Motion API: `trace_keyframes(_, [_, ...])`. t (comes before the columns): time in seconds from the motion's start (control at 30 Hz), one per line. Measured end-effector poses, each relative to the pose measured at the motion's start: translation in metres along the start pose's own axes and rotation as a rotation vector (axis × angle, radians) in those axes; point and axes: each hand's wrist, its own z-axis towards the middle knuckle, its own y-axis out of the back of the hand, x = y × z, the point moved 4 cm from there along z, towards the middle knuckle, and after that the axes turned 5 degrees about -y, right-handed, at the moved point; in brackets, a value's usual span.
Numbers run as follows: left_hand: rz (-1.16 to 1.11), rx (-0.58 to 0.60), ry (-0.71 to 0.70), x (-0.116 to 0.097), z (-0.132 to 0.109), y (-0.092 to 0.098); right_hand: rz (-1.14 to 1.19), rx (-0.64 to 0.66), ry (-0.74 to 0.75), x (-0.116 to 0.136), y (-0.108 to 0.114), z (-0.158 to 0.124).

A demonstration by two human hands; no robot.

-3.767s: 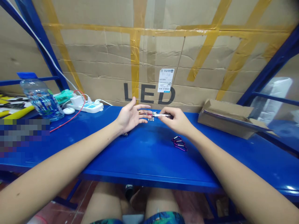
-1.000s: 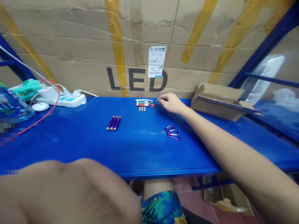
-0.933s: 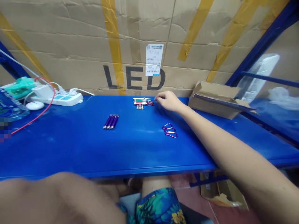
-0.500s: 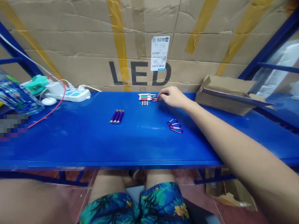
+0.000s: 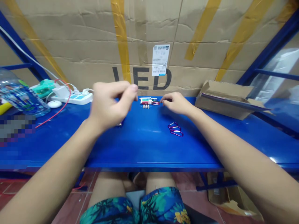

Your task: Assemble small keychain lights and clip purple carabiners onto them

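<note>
My left hand point(image 5: 111, 104) is raised over the left-middle of the table, slightly blurred, with fingers curled in and thumb against them. Whatever is inside, if anything, is hidden. Behind and below it, purple metal tubes point(image 5: 120, 123) are almost fully covered. Near the back edge, my right hand point(image 5: 175, 102) has bent, parted fingers, their tips beside the right end of a row of coloured metal tubes with carabiners point(image 5: 148, 101); contact is unclear. Small silver button-like discs point(image 5: 146, 106) lie just in front of that row. Three purple carabiners point(image 5: 175, 129) overlap nearer me on the right.
An open cardboard box point(image 5: 224, 99) stands at the back right. At the left are a power strip point(image 5: 80, 98) with cables, a white mouse-like object point(image 5: 54, 104) and a plastic bottle point(image 5: 23, 96). A large carton point(image 5: 93, 53) forms the back wall.
My left hand has come up from the lower left to above the table and now covers the purple tubes. My right hand stays near the row of tubes. The view has shifted slightly.
</note>
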Motion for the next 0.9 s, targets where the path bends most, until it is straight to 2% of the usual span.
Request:
trace_keyframes(0.07, [0.175, 0.163, 0.0, 0.026, 0.023, -0.008, -0.009, 0.028, 0.013, 0.005, -0.004, -0.002])
trace_keyframes(0.17, [0.34, 0.508, 0.075, 0.075, 0.048, -0.017, -0.028, 0.07, 0.046, 0.02, -0.011, -0.006])
trace_keyframes(0.23, [0.374, 0.68, 0.13, 0.101, 0.05, -0.014, -0.039, 0.1, 0.128, 0.039, -0.018, -0.012])
trace_keyframes(0.33, [0.312, 0.834, 0.206, 0.119, 0.041, -0.006, -0.03, 0.141, 0.332, 0.076, -0.034, -0.025])
trace_keyframes(0.43, [0.29, 0.918, 0.249, 0.124, 0.031, -0.002, -0.042, 0.185, 0.471, 0.11, -0.055, -0.034])
trace_keyframes(0.53, [0.297, 0.953, 0.25, 0.125, 0.029, -0.003, -0.109, 0.2, 0.489, 0.127, -0.073, -0.034])
trace_keyframes(0.7, [0.316, 0.997, 0.264, 0.129, 0.03, -0.007, -0.14, 0.203, 0.47, 0.129, -0.086, -0.029])
trace_keyframes(0.8, [0.326, 1.021, 0.255, 0.131, 0.028, -0.01, -0.162, 0.203, 0.466, 0.129, -0.087, -0.027])
trace_keyframes(0.9, [0.351, 0.994, 0.237, 0.13, 0.027, -0.013, -0.181, 0.205, 0.452, 0.131, -0.085, -0.028])
